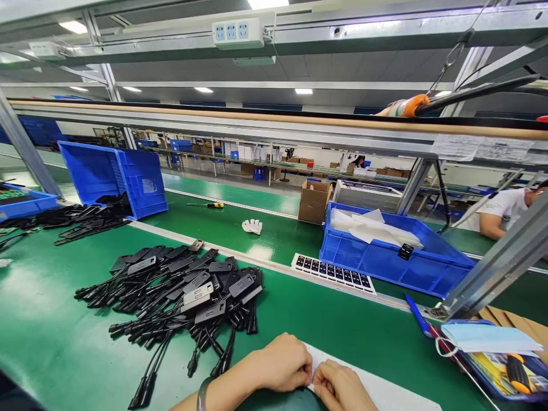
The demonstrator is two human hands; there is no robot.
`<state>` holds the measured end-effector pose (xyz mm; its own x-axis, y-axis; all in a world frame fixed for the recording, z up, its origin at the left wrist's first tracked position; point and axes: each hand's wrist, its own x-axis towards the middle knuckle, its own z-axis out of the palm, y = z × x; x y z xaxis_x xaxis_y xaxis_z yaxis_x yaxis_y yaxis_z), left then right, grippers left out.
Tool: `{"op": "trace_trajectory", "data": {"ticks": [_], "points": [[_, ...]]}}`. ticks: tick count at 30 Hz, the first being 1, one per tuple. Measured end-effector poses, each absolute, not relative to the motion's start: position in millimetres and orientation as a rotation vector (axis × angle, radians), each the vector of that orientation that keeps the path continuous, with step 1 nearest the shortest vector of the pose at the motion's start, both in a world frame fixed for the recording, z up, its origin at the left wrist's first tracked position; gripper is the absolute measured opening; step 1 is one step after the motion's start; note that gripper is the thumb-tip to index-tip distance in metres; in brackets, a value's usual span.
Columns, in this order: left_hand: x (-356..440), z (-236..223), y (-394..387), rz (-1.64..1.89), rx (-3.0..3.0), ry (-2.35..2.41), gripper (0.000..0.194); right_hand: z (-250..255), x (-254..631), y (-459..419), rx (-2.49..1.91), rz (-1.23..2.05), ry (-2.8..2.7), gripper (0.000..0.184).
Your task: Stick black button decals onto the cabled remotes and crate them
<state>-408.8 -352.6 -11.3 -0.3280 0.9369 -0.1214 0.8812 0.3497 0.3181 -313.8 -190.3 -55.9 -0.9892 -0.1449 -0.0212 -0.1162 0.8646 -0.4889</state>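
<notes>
Left forearm [231,381]: bare, extended from the bottom edge, slanted up and to the right.
Left wrist [258,365]: nearly straight, in line with the forearm.
Left hand [286,363]: seen from the back, bent at the knuckles, with fingers curled down and inward.
Right hand [340,385]: slightly lower, partly cut off by the bottom edge, with bent fingers directed leftward.
Fingertips [308,375]: drawn close together between both hands, largely hidden behind curled knuckles.
</notes>
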Motion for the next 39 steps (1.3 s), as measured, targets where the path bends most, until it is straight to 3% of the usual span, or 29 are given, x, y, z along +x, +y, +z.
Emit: {"op": "trace_trajectory", "data": {"ticks": [5, 15, 23, 30, 39], "points": [[-396.6, -9.1, -349.7, 0.019, 1.763, 2.423, 0.021, -56.3, -311.4, -184.8, -0.173, -0.661, 3.078, 0.021], [-416.3, -8.8, -358.6, 0.452, 1.663, 2.202, 0.012, -36.2, -307.5, -188.0, -0.065, -0.863, 2.927, 0.018], [-401.8, -11.4, -354.7, 0.21, 1.705, 2.452, 0.017, -52.0, -306.3, -190.8, -0.055, -0.613, 3.137, 0.021], [-410.6, -6.7, -358.6, 0.415, 1.688, 2.289, 0.013, -51.9, -310.9, -198.6, -0.049, -0.864, 2.957, 0.019], [-401.8, -9.2, -350.6, 0.102, 1.821, 2.387, 0.019, -37.5, -300.3, -182.4, -0.115, -0.804, 2.944, 0.018]]}}
